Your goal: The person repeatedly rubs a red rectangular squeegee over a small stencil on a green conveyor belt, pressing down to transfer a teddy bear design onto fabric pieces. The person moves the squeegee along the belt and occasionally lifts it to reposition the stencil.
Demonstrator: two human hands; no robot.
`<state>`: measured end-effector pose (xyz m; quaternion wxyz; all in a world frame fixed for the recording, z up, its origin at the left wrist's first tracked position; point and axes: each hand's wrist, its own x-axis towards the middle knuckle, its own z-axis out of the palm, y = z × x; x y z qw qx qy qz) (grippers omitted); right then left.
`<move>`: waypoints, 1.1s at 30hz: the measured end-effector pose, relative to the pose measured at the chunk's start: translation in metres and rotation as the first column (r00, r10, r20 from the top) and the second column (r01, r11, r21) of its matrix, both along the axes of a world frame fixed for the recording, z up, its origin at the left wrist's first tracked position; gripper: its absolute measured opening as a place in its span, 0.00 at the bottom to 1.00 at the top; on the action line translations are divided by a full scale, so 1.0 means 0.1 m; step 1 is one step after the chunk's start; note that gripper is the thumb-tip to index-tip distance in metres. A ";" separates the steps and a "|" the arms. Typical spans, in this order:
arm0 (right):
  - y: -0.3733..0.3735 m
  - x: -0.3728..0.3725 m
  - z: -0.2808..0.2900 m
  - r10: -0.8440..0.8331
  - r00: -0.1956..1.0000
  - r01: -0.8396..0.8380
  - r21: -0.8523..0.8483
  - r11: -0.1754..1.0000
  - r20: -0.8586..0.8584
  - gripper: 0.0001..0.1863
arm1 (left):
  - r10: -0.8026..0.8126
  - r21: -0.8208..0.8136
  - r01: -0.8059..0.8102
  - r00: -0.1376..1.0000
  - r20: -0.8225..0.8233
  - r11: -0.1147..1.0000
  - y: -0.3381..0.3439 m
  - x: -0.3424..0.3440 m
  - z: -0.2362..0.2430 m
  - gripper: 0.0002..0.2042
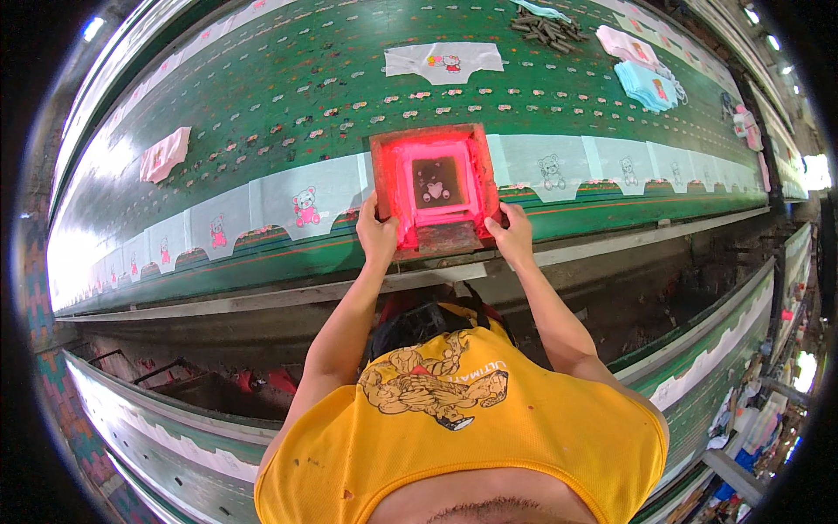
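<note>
Lengthwise, spanning nearly the whole view: a long green desk (262,87), scattered with rows of small printed marks. Along its near edge, from left end to right: a row of white fabric panels (266,205), with scalloped lower borders. Just off that edge, a yellow sleeveless shirt (524,437), worn, with a figure printed on it. Over the row, about mid-length and reaching the near edge: a wooden screen-printing frame (436,179), smeared bright pink-red around a dark square window; cannot tell whether resting flat or slightly lifted.

Beyond it, toward the far edge: a white cut panel (443,64) with a small cartoon print. Nearer the right end, toward the far edge: a light blue fabric stack (648,86), just beside pink fabric pieces (625,45). Left of those, a pile of dark stubs (552,33). Toward the left end, behind the row: a lone pink piece (166,155).

At the frame's near-left corner, the left hand (378,236), partly closed and gripping the side; at the near-right corner, the right hand (512,232), likewise curled around it. Smallest, on the row: bear prints (305,207), pink-filled left of the frame, mostly outlined just right of it.
</note>
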<state>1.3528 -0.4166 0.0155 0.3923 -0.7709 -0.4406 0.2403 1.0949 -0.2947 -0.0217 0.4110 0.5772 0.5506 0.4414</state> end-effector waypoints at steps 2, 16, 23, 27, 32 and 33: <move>-0.02 0.04 -0.04 0.007 1.000 -0.007 -0.035 0.999 -0.016 0.29 | -0.006 -0.041 0.005 1.000 -0.019 0.999 0.00 -0.01 0.01 0.29; 0.09 -0.10 0.30 0.089 0.908 -0.169 0.161 0.972 0.410 0.30 | -0.056 -0.102 0.051 0.998 -0.043 0.993 0.04 -0.02 0.00 0.31; 0.97 -0.25 0.52 0.167 0.777 -0.108 -0.132 0.985 0.607 0.53 | -0.076 -0.082 0.074 0.997 -0.019 0.994 0.05 -0.04 -0.01 0.31; 1.15 -0.30 0.34 0.339 0.670 -0.144 -0.332 0.932 0.660 0.58 | -0.075 -0.092 0.073 0.997 -0.029 0.993 0.04 -0.01 0.04 0.31; 1.18 -0.23 0.39 0.229 0.745 -0.092 -0.244 0.965 0.626 0.61 | -0.067 -0.051 0.061 0.988 -0.140 0.997 0.01 -0.03 0.09 0.31; 1.20 -0.22 0.40 0.210 0.746 -0.075 -0.233 0.970 0.632 0.61 | -0.063 -0.051 0.057 0.991 -0.115 0.997 0.02 -0.03 0.06 0.31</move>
